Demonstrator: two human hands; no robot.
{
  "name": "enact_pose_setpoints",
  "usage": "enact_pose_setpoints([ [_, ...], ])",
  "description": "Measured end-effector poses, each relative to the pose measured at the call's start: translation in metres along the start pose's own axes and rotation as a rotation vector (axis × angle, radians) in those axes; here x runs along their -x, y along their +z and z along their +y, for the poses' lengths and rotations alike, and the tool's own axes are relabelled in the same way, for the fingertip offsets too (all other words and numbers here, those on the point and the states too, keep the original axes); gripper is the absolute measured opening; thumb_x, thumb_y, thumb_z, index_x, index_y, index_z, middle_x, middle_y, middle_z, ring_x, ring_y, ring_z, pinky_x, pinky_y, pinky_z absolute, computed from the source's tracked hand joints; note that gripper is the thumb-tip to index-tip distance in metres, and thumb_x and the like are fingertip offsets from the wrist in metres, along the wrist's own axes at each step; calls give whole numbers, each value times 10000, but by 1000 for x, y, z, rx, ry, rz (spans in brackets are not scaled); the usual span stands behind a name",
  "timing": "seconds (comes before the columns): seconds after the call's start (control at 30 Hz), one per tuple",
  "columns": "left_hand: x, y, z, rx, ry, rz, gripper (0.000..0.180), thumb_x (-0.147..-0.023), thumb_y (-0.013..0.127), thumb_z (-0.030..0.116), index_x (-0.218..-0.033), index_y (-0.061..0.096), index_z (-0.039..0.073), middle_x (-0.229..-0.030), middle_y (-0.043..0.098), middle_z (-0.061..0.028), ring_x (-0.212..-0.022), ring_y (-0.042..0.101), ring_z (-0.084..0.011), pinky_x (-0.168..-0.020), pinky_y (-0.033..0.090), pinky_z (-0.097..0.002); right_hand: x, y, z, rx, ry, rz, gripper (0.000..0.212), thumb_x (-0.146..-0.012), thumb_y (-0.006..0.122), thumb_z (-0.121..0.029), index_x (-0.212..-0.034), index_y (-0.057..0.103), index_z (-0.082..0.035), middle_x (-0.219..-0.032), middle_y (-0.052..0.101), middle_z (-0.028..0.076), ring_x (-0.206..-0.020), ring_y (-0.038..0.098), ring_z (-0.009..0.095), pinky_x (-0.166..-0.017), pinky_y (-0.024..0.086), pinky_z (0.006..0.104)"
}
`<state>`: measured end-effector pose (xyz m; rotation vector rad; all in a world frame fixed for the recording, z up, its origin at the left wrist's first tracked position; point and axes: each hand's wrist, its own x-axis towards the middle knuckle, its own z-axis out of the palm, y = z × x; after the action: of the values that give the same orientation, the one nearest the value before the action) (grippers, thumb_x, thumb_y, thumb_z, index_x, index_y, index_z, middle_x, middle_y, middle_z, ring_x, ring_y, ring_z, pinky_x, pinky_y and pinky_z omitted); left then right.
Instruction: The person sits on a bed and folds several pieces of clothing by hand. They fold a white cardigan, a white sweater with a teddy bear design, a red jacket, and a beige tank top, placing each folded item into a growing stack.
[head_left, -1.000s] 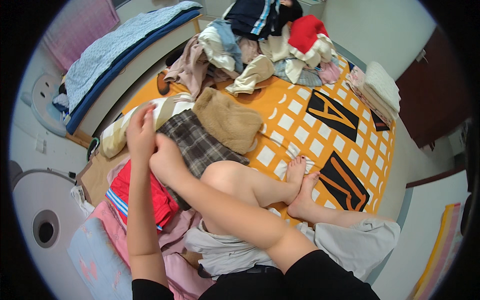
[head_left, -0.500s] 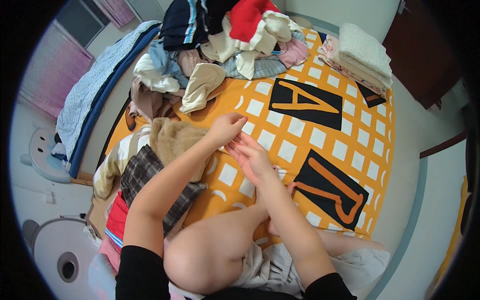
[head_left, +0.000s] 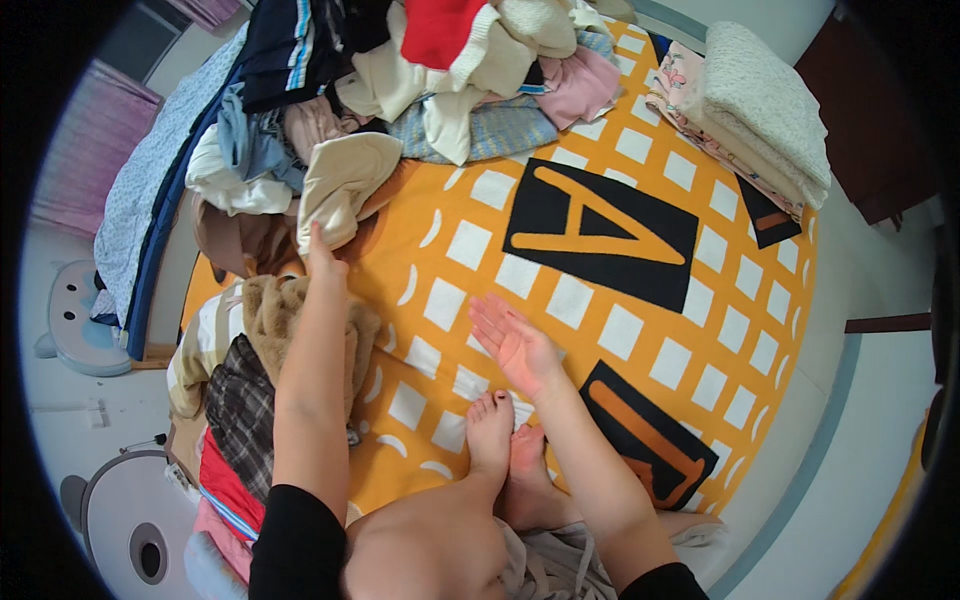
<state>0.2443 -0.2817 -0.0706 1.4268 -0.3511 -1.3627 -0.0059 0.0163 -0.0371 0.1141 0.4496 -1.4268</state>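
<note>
My left hand [head_left: 326, 262] reaches forward to the lower edge of a cream garment [head_left: 345, 180] at the near side of a clothes heap. Its thumb points up against the cloth, while the other fingers are hidden, so I cannot tell whether they grip it. My right hand [head_left: 515, 345] hovers palm up over the orange and white bedspread [head_left: 455, 247], fingers stretched out and nothing in it. Just below my left wrist lies a tan fluffy garment [head_left: 270, 315], beside a dark plaid garment [head_left: 240, 405].
The heap holds a red and white garment [head_left: 447, 35], dark striped clothing [head_left: 275, 60], a pink piece [head_left: 580, 85] and more. Folded blankets [head_left: 765, 95] are stacked at the far right. My bare feet [head_left: 490, 430] rest on the bedspread. Another bed [head_left: 175, 140] stands at the left.
My hands were together over the bedspread and have parted. The left moved left to the cream garment; the right now shows its open palm. The view has shifted somewhat.
</note>
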Motion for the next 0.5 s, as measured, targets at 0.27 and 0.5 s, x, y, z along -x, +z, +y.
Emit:
enact_pose_setpoints([
  [0.27, 116, 113, -69, -572, 612, -498, 339, -709, 646, 156, -1014, 611, 12, -941, 649, -123, -848, 631, -286, -776, 506, -392, 31, -51, -35, 39, -131, 179, 463, -990, 384, -230, -1397, 321, -19, -1399, 419, 191, -1234, 476, 308, -1048, 368, 400],
  [0.5, 307, 98, -184, -1300, 1311, -1655, 231, -613, 658, 75, -816, 548, 87, -813, 562, -82, -800, 594, -297, -632, 499, -391, 82, -79, -45, 14, -519, 351, 567, -981, 416, -431, -1414, 298, -85, -1387, 430, 99, -1240, 444, 242, -1035, 352, 390],
])
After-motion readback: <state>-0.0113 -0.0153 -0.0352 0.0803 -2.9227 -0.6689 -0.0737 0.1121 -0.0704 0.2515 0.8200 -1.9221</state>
